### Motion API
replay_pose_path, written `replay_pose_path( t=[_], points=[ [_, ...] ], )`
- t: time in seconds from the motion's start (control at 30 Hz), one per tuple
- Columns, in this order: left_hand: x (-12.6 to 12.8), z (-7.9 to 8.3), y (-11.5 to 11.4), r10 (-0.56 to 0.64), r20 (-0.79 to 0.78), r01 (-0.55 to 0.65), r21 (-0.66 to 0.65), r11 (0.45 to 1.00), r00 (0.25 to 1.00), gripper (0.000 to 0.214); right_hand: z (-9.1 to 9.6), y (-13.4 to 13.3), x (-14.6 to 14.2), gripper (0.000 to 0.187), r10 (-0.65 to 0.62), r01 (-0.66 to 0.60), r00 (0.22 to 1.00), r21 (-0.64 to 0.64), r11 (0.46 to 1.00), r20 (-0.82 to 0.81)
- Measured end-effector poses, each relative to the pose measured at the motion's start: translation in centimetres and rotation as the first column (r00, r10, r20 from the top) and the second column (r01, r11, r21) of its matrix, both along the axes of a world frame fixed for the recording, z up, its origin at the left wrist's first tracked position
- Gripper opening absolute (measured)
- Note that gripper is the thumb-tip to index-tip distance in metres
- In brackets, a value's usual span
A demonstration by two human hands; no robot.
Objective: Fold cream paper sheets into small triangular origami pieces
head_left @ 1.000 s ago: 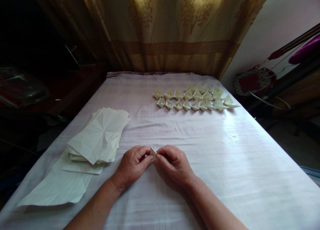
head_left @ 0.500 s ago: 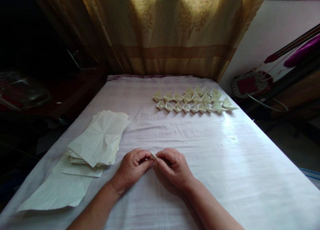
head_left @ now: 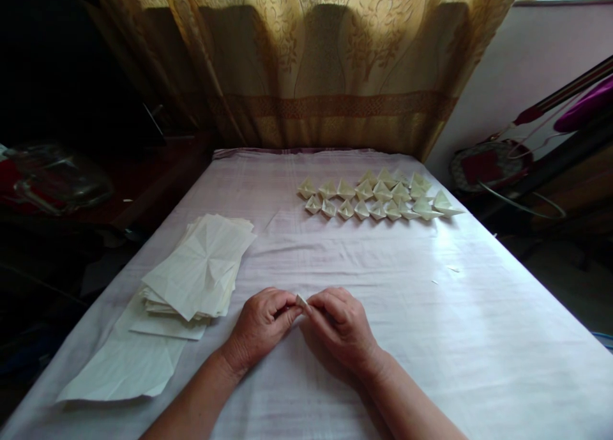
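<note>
Pinching a small, pale, folded paper piece (head_left: 301, 300) between them, the left hand (head_left: 262, 315) and right hand (head_left: 343, 322) meet fingertip to fingertip, low over a table draped in whitish cloth (head_left: 421, 344). Each grip is nearly closed, thumb against forefinger, with only the piece's pointed top showing; the fold inside is hidden.

From the hands, at one o'clock, stand rows of cream, boat-like folded paper shapes (head_left: 382, 191) with raised triangular peaks, apparently the finished ones. At ten o'clock lies a thick stack of off-white, creased paper sheets (head_left: 205, 261), flat and seemingly not yet shaped. A longer pale sheet (head_left: 122, 370) reaches out beneath it towards half past eight. Two tiny white scraps (head_left: 453, 269) lie near three o'clock. Judging by this, plenty is done, the held piece is partway, and many sheets remain.
</note>
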State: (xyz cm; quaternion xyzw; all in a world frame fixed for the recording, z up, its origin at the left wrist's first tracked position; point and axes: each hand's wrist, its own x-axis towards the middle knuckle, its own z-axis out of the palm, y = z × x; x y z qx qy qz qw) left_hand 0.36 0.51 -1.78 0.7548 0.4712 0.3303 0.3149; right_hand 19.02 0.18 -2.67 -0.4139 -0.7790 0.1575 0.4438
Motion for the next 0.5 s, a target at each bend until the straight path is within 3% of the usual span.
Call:
replay_pose_path(
  t=[0.17,0.5],
  points=[
    [-0.07,-0.20,0.09,0.012,0.011,-0.012,-0.006,1.000,1.000,0.015,0.23,-0.09,0.05,0.014,0.057,-0.057,0.998,-0.073,0.996,-0.005],
    [-0.12,-0.05,-0.02,-0.002,-0.024,0.002,0.035,0.999,1.000,0.011,-0.08,-0.03,0.06,0.013,0.024,-0.025,1.000,-0.030,0.999,-0.011]
  ],
)
